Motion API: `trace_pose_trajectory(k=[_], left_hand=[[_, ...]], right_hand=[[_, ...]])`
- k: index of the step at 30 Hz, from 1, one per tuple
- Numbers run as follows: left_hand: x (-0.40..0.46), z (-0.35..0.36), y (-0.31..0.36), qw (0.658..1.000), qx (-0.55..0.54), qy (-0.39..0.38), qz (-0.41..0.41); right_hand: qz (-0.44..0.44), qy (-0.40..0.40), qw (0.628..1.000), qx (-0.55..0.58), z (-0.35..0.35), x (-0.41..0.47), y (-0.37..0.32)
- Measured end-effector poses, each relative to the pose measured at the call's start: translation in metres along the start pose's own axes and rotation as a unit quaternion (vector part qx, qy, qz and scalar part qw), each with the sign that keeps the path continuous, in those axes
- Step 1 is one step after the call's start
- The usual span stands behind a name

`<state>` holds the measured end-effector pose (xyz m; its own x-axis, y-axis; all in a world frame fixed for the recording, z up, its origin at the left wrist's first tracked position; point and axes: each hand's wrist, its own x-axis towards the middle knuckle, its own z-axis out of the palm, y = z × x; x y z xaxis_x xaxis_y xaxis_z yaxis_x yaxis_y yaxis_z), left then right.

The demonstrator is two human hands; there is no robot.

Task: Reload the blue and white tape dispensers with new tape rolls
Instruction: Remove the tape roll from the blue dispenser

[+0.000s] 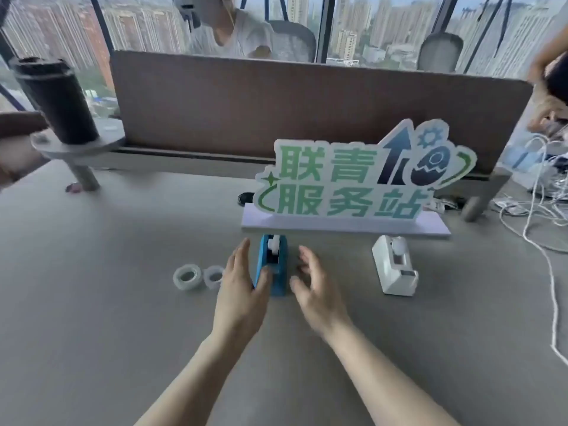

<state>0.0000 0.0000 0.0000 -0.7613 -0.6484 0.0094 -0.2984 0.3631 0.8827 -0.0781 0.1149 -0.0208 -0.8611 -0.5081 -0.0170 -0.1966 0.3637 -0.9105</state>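
In the head view, the blue dispenser stands on the grey desk between two spread hands: the left hand lies along its side, thumb touching, fingers straight and unclosed; the right hand hovers just beside it, fingers apart, holding nothing. A loose one-sided hold could tip it or nudge it into the sign behind. Counted: two dispensers, the white dispenser well right; two tape rolls to the left.
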Motion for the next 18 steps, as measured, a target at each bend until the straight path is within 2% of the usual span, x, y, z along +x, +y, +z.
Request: trace_pose_trajectory(k=[4, 8, 14, 18], left_hand=[[0.002, 0.014, -0.019, 0.997, -0.070, -0.019, -0.036], [-0.004, 0.016, -0.022, 0.995, -0.091, -0.033, -0.025], [-0.026, 0.005, -0.023, 0.995, -0.090, -0.033, -0.026], [-0.064, -0.010, -0.030, 0.997, -0.070, -0.014, 0.003]], right_hand=[[0.013, 0.002, 1.000, -0.019, 0.011, -0.005, 0.008], [0.018, -0.013, 0.999, -0.037, 0.019, -0.015, 0.004], [0.038, -0.026, 0.999, 0.002, 0.016, -0.039, -0.003], [0.012, -0.019, 1.000, 0.002, 0.009, -0.078, -0.010]])
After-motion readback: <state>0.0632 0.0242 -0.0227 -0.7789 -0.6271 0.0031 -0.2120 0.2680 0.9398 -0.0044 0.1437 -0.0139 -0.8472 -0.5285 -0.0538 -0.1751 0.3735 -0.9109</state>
